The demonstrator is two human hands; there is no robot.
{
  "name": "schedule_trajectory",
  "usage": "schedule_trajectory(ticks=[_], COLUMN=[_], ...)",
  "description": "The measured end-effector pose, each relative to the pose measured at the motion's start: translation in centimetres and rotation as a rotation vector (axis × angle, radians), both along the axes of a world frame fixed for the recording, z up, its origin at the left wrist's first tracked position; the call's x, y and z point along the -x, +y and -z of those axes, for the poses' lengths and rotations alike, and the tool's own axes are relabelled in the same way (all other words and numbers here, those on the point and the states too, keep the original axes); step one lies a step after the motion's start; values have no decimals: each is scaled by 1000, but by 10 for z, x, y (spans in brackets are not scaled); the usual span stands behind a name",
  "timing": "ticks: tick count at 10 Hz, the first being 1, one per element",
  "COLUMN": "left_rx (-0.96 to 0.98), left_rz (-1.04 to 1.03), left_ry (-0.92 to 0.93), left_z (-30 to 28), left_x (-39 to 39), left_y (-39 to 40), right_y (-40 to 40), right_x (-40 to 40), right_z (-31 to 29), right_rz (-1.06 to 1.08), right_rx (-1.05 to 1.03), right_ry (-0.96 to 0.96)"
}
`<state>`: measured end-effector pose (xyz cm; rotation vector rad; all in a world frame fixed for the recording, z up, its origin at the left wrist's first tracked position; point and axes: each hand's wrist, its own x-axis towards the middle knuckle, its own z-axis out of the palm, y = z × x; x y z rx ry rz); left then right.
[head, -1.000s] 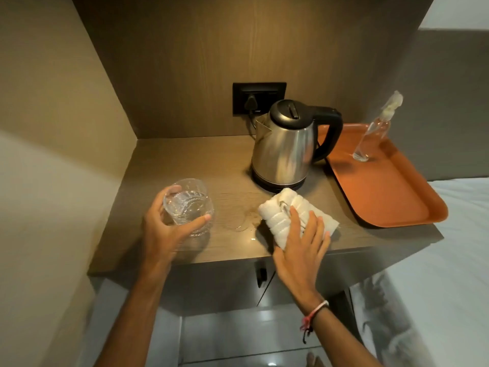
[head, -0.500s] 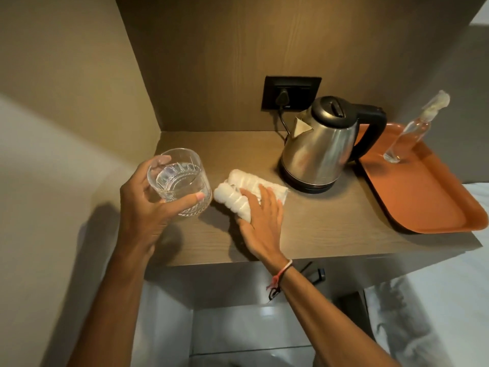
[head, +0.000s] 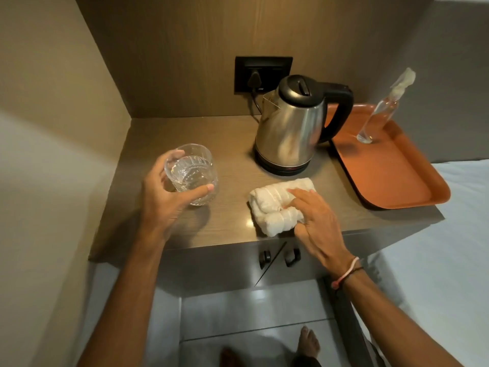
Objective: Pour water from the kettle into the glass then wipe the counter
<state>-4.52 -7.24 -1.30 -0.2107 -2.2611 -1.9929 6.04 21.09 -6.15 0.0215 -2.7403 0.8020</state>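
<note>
The left hand (head: 169, 197) grips the glass (head: 191, 174), holding water, just above the desk (head: 227, 144); best keep it raised and level while the right hand (head: 315, 221), fingers spread flat, presses the rolled towel (head: 275, 207) across the surface before the kettle (head: 291, 128). Whether any wet patch remains is hard to make out, and the towel hides the desk beneath it.

Dark wood-grain panelling (head: 185, 49) is lining the back of the alcove, with a black wall socket (head: 263, 72) set into it. A beige side wall (head: 47, 102) is catching soft light. Glossy grey floor tiles (head: 251, 311) are reflecting light below, and white bedding (head: 449, 234) is lying to the right.
</note>
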Motion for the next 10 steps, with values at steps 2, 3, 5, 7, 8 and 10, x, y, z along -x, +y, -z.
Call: schedule_trajectory(ticks=[2,3,5,7,8,10], left_rx=[31,54,104,124,155,430], left_rz=[59,37,4,-24,-30,-86], left_ry=[-71,-111,-142,-136,-172,-2], left_z=[19,28,42,41,37,12], left_x=[-14,-19,-23,-26,-28,-37], left_y=[46,64,87,94,95,105], right_y=[68,121,205,247,257,253], right_x=[11,9,8,29,38,40], right_z=[-58,-83,-93,-68,-63,-60], right_rz=[444,627,653,648,675,677], right_rx=[524,1097,1335,1208,1000,405], right_ry=[144,113,-114,-449,-538,-231])
